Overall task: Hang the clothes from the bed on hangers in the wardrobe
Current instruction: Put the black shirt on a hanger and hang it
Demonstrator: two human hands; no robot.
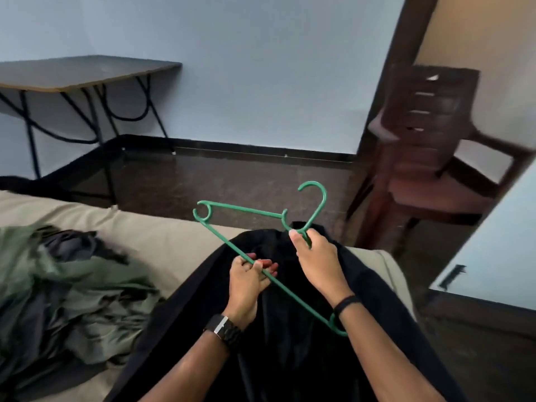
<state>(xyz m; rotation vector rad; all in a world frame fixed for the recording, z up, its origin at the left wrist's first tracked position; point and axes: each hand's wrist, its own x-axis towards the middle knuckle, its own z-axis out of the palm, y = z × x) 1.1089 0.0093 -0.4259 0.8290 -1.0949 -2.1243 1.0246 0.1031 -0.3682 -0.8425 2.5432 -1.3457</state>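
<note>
On the bed (162, 239) a black garment (293, 343) lies beside a heap of green clothes (72, 288), and above the garment the hanger (232, 248) is held, left hand (249, 278) curled round its long bar, right hand (314, 258) pinching the hook's base.

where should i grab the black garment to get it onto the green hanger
Grip the black garment at its collar end, the far edge just beyond the green hanger, coming from above. It lies spread on the bed with that end nearest the hanger's hook.
</note>
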